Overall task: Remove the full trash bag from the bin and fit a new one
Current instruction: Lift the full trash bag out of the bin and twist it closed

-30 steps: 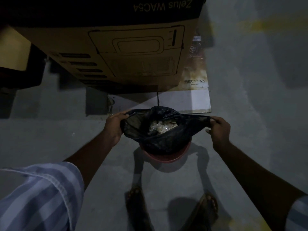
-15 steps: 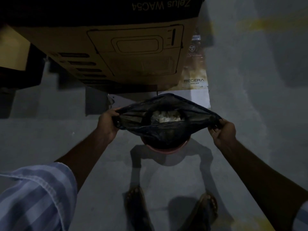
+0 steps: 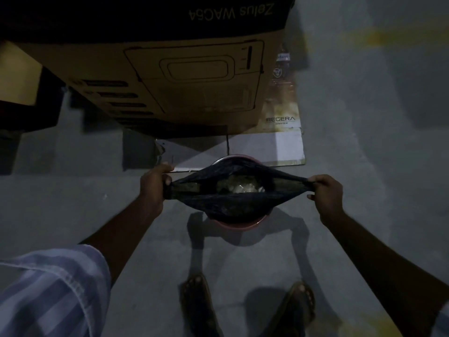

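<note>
A black trash bag (image 3: 230, 200) hangs above a round reddish bin (image 3: 239, 223) on the grey floor. Pale crumpled rubbish (image 3: 243, 186) shows through the bag's narrowed mouth. My left hand (image 3: 154, 184) grips the bag's left edge and my right hand (image 3: 325, 193) grips its right edge. The two hands pull the mouth wide and flat, into a slit. The bag's lower part hides most of the bin's inside; only the near rim and a bit of the far rim show.
A large cardboard box (image 3: 170, 81) stands just behind the bin, with a flat white-and-printed carton (image 3: 279, 142) lying under it. My two sandalled feet (image 3: 199, 305) stand on the floor close in front of the bin. The scene is dim.
My hands have drawn further apart, stretching the bag's mouth from a round opening into a flat slit. The bag sits a little higher over the bin.
</note>
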The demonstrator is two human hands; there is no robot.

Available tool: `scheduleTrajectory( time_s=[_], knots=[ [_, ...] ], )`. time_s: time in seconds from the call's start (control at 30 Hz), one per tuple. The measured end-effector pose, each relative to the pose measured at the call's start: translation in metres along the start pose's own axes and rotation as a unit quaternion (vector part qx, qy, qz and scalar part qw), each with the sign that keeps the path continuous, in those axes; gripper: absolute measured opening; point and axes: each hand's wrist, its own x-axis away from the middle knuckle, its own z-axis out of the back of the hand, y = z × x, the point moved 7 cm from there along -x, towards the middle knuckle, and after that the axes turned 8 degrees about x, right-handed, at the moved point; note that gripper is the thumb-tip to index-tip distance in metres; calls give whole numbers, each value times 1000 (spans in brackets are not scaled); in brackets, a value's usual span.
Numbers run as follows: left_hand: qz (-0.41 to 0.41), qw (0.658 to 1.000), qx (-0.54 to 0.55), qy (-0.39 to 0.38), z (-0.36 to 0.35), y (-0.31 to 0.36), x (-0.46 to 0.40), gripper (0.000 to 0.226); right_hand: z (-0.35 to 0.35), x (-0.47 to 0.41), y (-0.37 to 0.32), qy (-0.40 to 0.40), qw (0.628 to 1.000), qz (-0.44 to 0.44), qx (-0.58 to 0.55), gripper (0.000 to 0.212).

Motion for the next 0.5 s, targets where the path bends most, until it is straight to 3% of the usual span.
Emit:
scheduleTrajectory(
  time_s=[0.2,0.27,0.37,0.5],
  knots=[
    [-139,979,-133,65,15,12,-4,34,15,11,-7,47,991,92,82,33],
    [-173,954,-209,131,26,16,-1,36,16,18,-7,53,984,132,106,31],
    [-194,909,-292,224,40,23,17,33,17,26,6,53,983,130,116,32],
    [-208,897,-314,230,43,23,26,29,23,34,13,72,984,119,115,34]
  ],
)
